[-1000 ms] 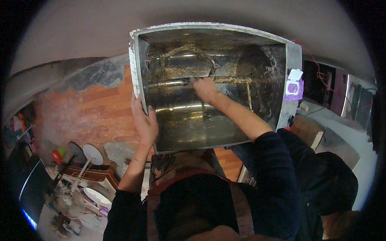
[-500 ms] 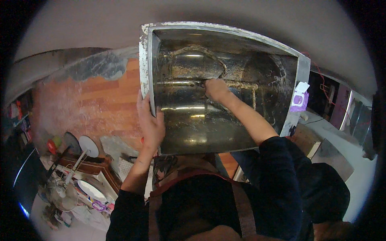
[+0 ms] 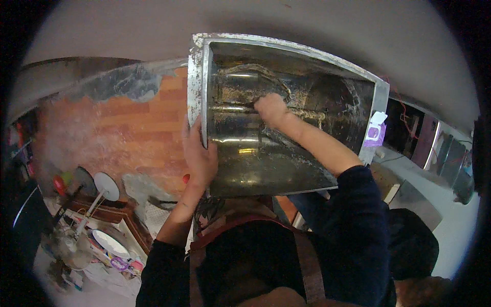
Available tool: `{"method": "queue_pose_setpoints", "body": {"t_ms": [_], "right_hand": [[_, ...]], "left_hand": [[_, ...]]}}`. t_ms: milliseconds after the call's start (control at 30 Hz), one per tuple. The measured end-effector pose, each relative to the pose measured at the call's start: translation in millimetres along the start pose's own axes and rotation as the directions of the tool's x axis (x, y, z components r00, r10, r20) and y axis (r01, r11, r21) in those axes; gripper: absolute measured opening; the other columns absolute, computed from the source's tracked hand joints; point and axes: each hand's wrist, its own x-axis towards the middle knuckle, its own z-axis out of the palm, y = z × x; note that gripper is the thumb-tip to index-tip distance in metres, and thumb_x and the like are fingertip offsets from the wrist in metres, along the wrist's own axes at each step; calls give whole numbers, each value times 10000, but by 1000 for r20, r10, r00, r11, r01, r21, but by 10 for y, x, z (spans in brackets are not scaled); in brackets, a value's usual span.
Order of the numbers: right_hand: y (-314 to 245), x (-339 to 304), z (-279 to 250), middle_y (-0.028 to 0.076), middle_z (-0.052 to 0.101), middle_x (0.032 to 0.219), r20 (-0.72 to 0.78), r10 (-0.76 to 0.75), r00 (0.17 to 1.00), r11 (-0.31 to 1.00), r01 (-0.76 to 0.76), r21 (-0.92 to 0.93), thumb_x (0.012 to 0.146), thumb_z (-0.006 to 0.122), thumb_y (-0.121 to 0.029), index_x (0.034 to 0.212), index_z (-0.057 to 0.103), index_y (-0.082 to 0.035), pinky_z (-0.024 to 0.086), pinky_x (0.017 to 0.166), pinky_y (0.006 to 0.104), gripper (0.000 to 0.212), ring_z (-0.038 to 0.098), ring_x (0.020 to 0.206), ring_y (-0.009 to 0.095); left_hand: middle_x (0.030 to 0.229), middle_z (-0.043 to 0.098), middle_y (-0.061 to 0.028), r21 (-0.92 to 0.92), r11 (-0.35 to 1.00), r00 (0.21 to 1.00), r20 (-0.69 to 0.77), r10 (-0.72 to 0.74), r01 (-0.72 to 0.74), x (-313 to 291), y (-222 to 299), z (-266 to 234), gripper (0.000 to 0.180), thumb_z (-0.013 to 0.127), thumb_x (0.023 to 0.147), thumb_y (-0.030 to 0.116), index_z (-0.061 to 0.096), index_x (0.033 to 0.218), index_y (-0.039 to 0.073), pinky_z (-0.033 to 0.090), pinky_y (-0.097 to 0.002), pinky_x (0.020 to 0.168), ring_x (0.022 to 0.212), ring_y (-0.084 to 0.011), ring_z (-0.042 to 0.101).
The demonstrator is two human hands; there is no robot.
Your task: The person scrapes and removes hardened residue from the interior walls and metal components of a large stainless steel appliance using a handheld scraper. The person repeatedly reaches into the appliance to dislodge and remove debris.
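A large open metal box (image 3: 245, 174) with a worn, whitish rim lies tilted in front of me. Its inside is dark and shiny, streaked with brown, crusty residue. My left hand (image 3: 200, 156) grips the left wall near its front corner, fingers outside and thumb toward the inner side. Deep in the box, my right hand (image 3: 271, 109) is closed in a fist against the inner surface, beside a raised line of brown grime. Whatever it may hold is hidden under the fingers.
A purple wipes packet (image 3: 376, 132) with a raised white lid sits on the right rim. Wood-patterned flooring (image 3: 138, 128) with dusty smears spreads to the left. At lower left a standing fan (image 3: 76, 245) is among clutter, near a round white disc (image 3: 106, 186). A pale wall rises behind.
The box's left side appears shifted slightly right and down, with my left hand still on it. My right hand has moved a little up and left along the inner surface.
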Motion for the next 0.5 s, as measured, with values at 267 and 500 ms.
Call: {"method": "queue_pose_setpoints", "body": {"t_ms": [267, 500], "right_hand": [[247, 320, -74, 145, 770, 982, 50, -28, 998, 999, 26, 32, 840, 662, -181, 955, 782, -109, 591, 781, 442, 180, 752, 946, 320], [360, 597, -18, 158, 765, 1076, 154, -42, 987, 987, 17, 158, 818, 652, -204, 1014, 774, -75, 591, 862, 452, 264, 731, 1036, 357]], "left_hand": [[1516, 431, -304, -56, 998, 1000, 19, -4, 5, -2, 32, -46, 690, 594, 809, -37, 462, 1486, 1, 304, -502, 1185, 1458, -485, 337], [1543, 454, -194, -67, 997, 995, 89, -39, 45, 42, 92, -117, 690, 581, 830, 43, 429, 1502, 4, 249, -534, 1201, 1501, -464, 268]]}}
